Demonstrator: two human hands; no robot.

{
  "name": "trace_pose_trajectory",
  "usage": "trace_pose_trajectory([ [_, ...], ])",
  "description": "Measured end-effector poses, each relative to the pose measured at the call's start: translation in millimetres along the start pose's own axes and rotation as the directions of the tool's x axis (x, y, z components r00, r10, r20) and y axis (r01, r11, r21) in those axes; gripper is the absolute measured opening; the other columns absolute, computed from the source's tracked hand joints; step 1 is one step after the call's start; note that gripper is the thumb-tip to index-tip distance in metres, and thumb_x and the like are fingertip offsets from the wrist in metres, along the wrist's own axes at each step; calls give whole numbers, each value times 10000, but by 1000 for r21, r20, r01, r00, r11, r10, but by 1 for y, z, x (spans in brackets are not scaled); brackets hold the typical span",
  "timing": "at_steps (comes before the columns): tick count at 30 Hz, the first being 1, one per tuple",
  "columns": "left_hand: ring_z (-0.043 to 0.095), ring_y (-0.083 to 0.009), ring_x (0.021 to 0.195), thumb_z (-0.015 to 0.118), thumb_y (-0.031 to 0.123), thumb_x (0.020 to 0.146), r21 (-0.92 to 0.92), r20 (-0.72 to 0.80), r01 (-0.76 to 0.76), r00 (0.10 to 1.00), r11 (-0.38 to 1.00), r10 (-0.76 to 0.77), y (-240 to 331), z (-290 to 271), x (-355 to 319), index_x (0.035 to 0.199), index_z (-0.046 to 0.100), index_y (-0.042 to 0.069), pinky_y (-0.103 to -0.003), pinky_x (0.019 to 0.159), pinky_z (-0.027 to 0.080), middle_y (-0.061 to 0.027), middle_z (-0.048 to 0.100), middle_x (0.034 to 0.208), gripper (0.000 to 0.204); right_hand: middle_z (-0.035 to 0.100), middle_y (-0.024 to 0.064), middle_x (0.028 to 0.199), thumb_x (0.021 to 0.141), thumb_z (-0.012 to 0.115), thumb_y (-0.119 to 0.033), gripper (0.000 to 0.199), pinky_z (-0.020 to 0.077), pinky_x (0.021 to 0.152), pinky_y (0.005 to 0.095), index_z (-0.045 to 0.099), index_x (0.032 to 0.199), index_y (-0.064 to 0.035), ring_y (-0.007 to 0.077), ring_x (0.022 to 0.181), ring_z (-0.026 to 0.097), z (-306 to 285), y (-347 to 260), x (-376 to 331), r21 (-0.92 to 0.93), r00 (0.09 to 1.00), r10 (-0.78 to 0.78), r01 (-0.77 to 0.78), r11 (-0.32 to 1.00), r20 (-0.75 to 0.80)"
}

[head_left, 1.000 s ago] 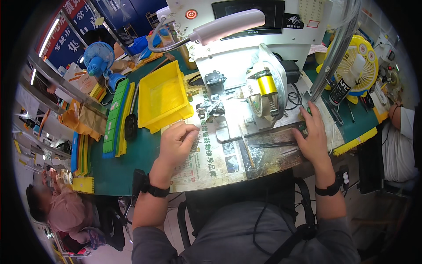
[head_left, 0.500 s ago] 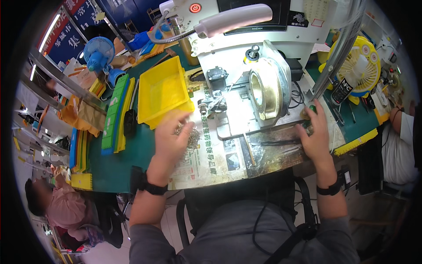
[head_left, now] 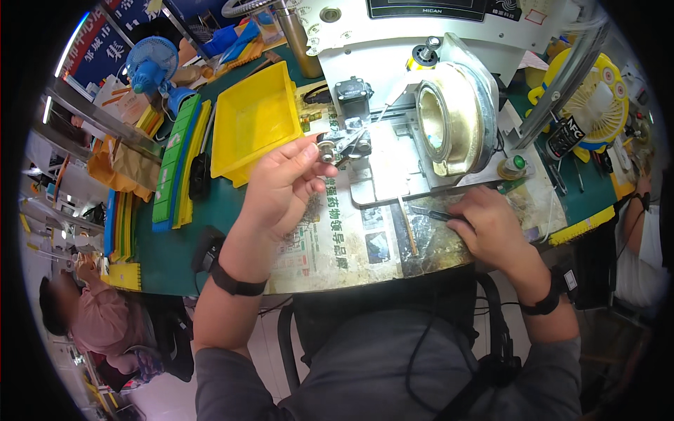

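In the head view, the left hand (head_left: 284,184) is raised over the table (head_left: 175,245), its thumb and fingertips pinched shut on a small round silver metal part (head_left: 326,151), which it holds just beside the small grey metal fixture (head_left: 351,138) at the front of the white winding machine (head_left: 393,77). The part sits at the tips of that hand, well apart from the right hand (head_left: 490,229), which lies lower and to the right on the worn sheet of printed newspaper (head_left: 330,242) covering the table's near edge. The right hand is curled closed around a thin dark pen-like tool (head_left: 430,213) whose tip points left along the paper, near a slim pale stick (head_left: 406,228) lying flat on the sheet. Above the right hand, the large brass-coloured ring-shaped spool (head_left: 449,119) is mounted on the machine, with a small green-capped bottle (head_left: 514,165) just to its right. To the left of the left hand an open yellow plastic bin (head_left: 256,123) rests on the green mat, with a green and yellow stack of long trays (head_left: 179,161) beyond it and a blue desk fan (head_left: 151,63) farther back; a yellow fan (head_left: 593,98) stands at the far right
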State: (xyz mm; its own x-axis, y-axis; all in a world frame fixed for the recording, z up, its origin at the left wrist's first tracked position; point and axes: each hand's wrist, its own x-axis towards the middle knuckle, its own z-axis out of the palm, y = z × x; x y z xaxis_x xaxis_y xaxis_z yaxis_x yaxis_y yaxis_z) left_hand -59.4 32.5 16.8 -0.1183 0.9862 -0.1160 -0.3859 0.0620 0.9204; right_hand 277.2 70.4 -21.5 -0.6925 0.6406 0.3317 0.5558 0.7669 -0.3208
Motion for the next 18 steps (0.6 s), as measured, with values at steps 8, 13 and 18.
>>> trace_pose_trajectory([
  [8, 494, -105, 678, 577, 134, 1036, 187, 112, -105, 990, 977, 85, 25, -20, -4, 989, 597, 25, -209, 631, 406, -18, 557, 792, 120, 637, 142, 934, 842, 714, -61, 153, 495, 783, 419, 626, 962, -25, 348, 869, 618, -39, -11, -6, 274, 997, 37, -53, 960, 63],
  [13, 468, -90, 671, 632, 196, 1016, 46, 361, -215, 914, 976, 184, 52, -1, -5, 936, 594, 33, -223, 623, 395, 2, 541, 767, 184, 635, 126, 931, 900, 666, -36, 152, 497, 752, 343, 620, 1041, -7, 280, 813, 633, -28, -37, 8, 623, 995, 66, -101, 775, 80],
  [18, 471, -109, 667, 656, 251, 1008, 17, 445, -239, 871, 971, 207, 45, -4, -11, 894, 550, 60, -229, 616, 384, 3, 490, 748, 246, 607, 39, 918, 990, 598, -89, 180, 464, 722, 269, 614, 1146, -1, 100, 800, 561, -19, -54, 18, 851, 951, 158, -308, 425, 265],
])
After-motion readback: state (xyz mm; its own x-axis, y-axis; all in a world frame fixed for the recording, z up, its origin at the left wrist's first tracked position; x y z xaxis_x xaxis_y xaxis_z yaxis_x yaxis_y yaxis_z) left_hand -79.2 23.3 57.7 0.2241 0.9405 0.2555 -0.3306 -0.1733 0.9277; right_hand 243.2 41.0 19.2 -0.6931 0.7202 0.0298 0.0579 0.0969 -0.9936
